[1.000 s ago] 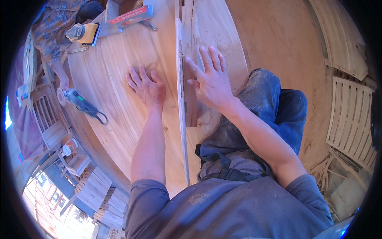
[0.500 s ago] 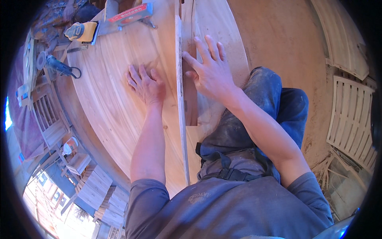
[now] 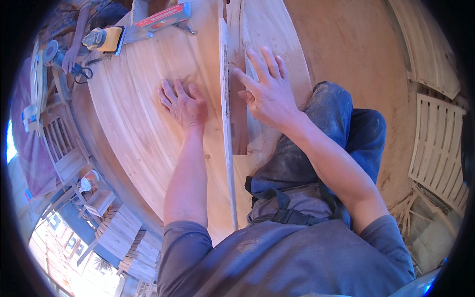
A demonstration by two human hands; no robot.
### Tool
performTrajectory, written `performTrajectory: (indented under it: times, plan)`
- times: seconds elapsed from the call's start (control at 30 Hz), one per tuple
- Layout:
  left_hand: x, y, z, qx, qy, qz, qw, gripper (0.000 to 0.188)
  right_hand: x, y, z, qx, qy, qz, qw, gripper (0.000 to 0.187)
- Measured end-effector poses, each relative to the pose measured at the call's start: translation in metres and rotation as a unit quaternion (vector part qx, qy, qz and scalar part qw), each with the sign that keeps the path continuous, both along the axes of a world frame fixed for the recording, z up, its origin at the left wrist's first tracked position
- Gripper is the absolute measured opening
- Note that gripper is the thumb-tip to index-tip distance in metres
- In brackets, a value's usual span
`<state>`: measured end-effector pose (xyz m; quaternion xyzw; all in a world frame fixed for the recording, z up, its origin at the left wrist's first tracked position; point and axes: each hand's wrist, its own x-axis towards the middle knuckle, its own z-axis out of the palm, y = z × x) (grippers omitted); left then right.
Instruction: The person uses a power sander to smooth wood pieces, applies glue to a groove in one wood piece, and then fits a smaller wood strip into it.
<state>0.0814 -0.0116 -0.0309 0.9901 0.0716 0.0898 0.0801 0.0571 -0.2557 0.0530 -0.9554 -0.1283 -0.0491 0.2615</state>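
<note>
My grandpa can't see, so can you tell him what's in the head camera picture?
A person's left hand lies spread on a wide wooden panel; the right hand, fingers parted, is across a long, narrow board edge from it. A yellow power tool and a red box sit near the panel's far end.

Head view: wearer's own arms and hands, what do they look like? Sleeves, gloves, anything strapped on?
Left hand and right hand: both bare, no gloves. Forearms uncovered, no watch, strap or cable visible. Short sleeves, plain dark grey-blue, no markings visible on them.
</note>
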Motion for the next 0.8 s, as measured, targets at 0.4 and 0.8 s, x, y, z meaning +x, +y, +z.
performTrajectory:
  times: [0.4, 0.8]
  plan:
    - [-0.003, -0.002, 0.001, -0.004, 0.008, 0.009, 1.000, 0.054, 0.017, 0.013, -0.015, 0.024, 0.001, -0.032, 0.999, 0.059]
    - [0.012, 0.026, -0.017, -0.124, 0.004, -0.028, 0.992, 0.051, -0.012, 0.002, -0.005, 0.038, 0.048, -0.011, 0.998, 0.065]
